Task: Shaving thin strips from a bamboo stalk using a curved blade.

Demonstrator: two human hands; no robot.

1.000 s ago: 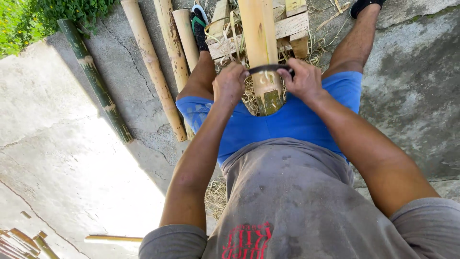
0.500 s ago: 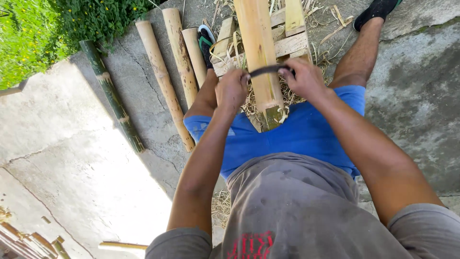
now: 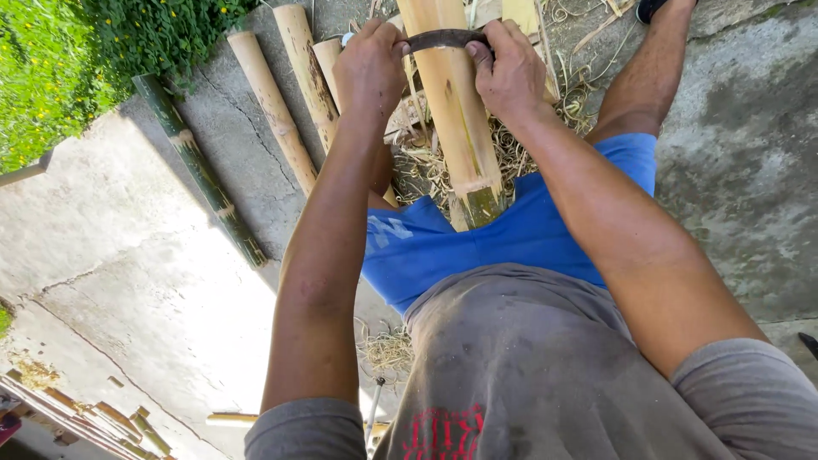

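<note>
A pale peeled bamboo pole [image 3: 456, 111] runs from the top of the view down to my lap, its near end still green. A dark curved blade [image 3: 443, 38] lies across the pole near the top. My left hand [image 3: 368, 68] grips the blade's left end and my right hand [image 3: 511, 72] grips its right end. Both arms are stretched forward. Thin bamboo shavings [image 3: 426, 166] lie heaped under the pole, above my blue shorts [image 3: 528, 234].
Three peeled bamboo poles [image 3: 273, 106] and one green bamboo pole [image 3: 200, 170] lie side by side on the concrete ground [image 3: 128, 255] to the left. Grass and plants [image 3: 77, 51] fill the upper left. Bamboo offcuts [image 3: 102, 417] sit at the lower left.
Both hands have pushed the blade away along the pole, from near its lower end up toward the top of the view. The camera tilted with them.
</note>
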